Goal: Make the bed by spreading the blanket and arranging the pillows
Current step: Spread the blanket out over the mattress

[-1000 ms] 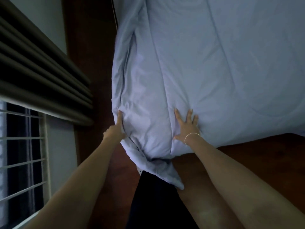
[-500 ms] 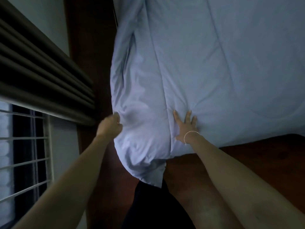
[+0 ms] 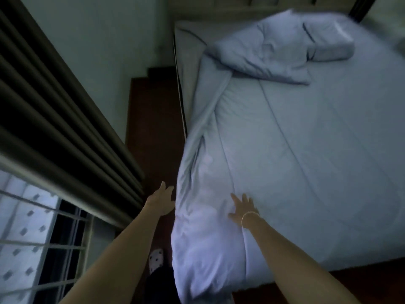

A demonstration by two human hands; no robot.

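Note:
A pale blue blanket (image 3: 295, 163) covers most of the bed, its left edge bunched in a long fold that hangs over the bed's near left corner. My right hand (image 3: 242, 210) lies flat on the blanket near that corner, fingers spread, a thin bracelet on the wrist. My left hand (image 3: 161, 201) hovers open beside the hanging edge, just off the cloth. At the head of the bed a rumpled pale blue heap (image 3: 282, 50) lies; pillow or folded-back blanket, I cannot tell. A strip of bare mattress (image 3: 188, 69) shows at the far left.
Dark pleated curtains (image 3: 54, 119) and a barred window (image 3: 32, 238) run along the left. A narrow strip of dark wood floor (image 3: 153, 128) separates them from the bed. A foot in a spotted slipper (image 3: 156, 258) stands on the floor by the bed corner.
My left hand has let go of the blanket's side edge and opened beside it. The view has tilted up, bringing the head of the bed into sight. My right hand stays flat on the blanket.

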